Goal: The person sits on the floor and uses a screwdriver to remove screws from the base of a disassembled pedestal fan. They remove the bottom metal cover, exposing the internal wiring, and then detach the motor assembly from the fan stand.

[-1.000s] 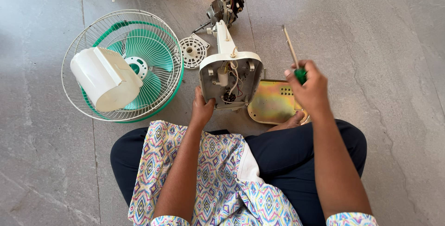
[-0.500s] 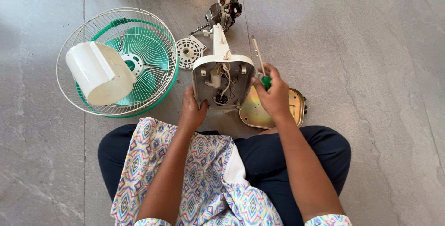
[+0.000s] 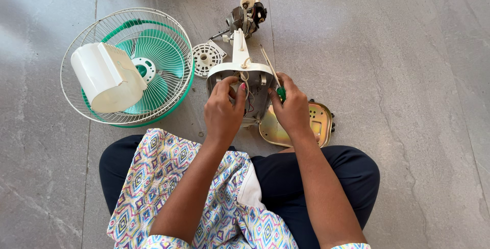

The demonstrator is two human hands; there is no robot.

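The left hand (image 3: 223, 110) has its fingers curled into the open fan base (image 3: 240, 83), touching the wires. The right hand (image 3: 292, 108) grips a green screwdriver (image 3: 275, 85).

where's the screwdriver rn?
Head view, centre: the screwdriver is in the right hand, its shaft slanting over the right edge of the open fan base.
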